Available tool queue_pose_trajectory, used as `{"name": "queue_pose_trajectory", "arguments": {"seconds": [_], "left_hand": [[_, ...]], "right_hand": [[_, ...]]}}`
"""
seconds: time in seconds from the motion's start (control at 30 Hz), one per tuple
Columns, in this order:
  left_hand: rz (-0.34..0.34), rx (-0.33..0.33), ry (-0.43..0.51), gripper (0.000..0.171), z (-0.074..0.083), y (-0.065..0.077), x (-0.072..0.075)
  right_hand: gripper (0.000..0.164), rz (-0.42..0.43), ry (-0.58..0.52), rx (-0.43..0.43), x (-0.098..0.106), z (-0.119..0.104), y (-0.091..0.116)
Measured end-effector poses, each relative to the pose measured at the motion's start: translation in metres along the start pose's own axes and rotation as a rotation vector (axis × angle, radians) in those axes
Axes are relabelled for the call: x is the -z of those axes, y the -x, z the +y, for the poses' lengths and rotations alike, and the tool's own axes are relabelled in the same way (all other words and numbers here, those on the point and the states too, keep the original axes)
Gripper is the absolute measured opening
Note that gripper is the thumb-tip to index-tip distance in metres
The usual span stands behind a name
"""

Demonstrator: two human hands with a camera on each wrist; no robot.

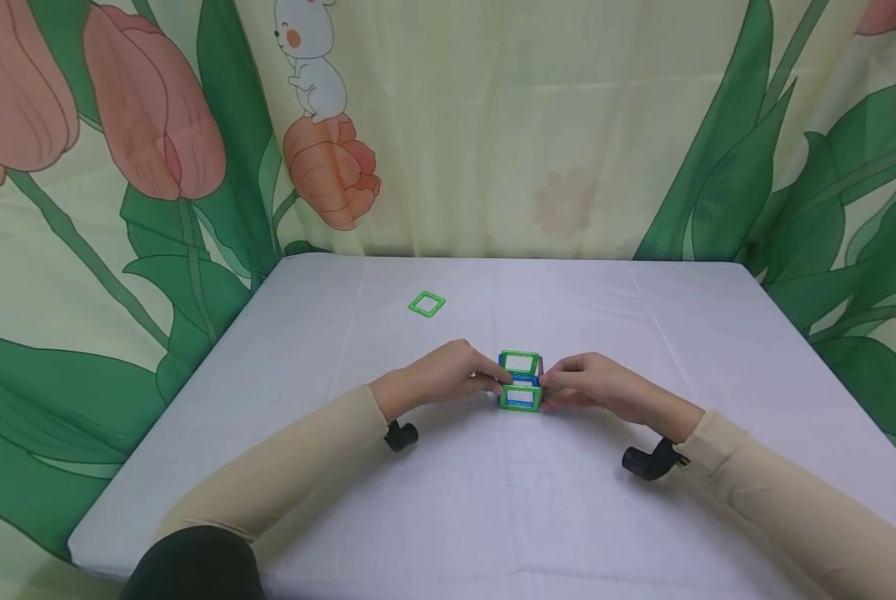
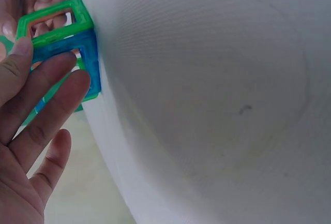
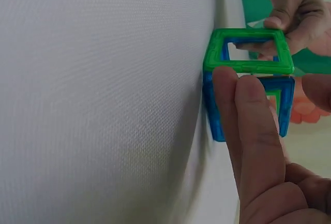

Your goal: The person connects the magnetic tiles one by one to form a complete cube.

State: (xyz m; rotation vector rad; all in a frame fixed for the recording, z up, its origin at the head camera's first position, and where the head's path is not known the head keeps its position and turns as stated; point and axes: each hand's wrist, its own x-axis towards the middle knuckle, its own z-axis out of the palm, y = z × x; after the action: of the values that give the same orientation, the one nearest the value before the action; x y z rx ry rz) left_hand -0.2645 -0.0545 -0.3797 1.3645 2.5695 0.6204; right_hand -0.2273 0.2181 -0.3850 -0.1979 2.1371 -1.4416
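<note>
A small box of magnetic tiles (image 1: pixel 521 398), green and blue square frames, stands on the table between the two hands. Its front is green, its sides are blue, and another green frame shows behind. The left hand (image 1: pixel 458 371) holds the box at its left side: in the left wrist view the thumb touches the green frame's corner, and the first two fingers lie along the blue side. From the right, the right hand (image 1: pixel 593 386) presses two straight fingers (image 3: pixel 253 110) against a blue side tile (image 3: pixel 213 110), its thumb just off the upper edge.
A loose green magnetic tile (image 1: pixel 413 306) lies flat farther back, left of the box. A white cloth covers the table (image 1: pixel 432 517). A tulip-printed curtain (image 1: pixel 478 133) hangs behind it. Dark wrist-worn cameras (image 1: pixel 648 461) stick out below both wrists.
</note>
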Motion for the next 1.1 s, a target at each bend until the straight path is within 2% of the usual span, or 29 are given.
{"name": "queue_pose_trajectory", "arguments": {"seconds": [0.17, 0.3, 0.37, 0.43, 0.6, 1.1], "left_hand": [[-0.006, 0.011, 0.007, 0.027, -0.001, 0.0, -0.001], [-0.009, 0.013, 0.01, 0.028, -0.001, 0.001, 0.0], [-0.006, 0.011, 0.006, 0.028, -0.002, 0.001, 0.0], [-0.006, 0.011, 0.0, 0.027, -0.002, 0.002, 0.0], [0.001, -0.016, 0.002, 0.027, -0.002, 0.001, -0.001], [0.008, -0.035, 0.014, 0.028, -0.005, 0.0, -0.002]], "right_hand": [[0.043, 0.033, 0.05, 0.011, 0.008, 0.0, 0.002], [0.07, 0.043, 0.107, 0.025, 0.017, -0.001, 0.002], [0.084, 0.01, 0.102, 0.036, 0.018, 0.0, 0.001], [0.09, -0.027, 0.079, 0.042, 0.017, 0.002, -0.003], [0.087, -0.07, 0.037, 0.014, 0.01, 0.01, -0.011], [0.083, -0.062, 0.06, -0.003, 0.002, 0.012, -0.017]]}}
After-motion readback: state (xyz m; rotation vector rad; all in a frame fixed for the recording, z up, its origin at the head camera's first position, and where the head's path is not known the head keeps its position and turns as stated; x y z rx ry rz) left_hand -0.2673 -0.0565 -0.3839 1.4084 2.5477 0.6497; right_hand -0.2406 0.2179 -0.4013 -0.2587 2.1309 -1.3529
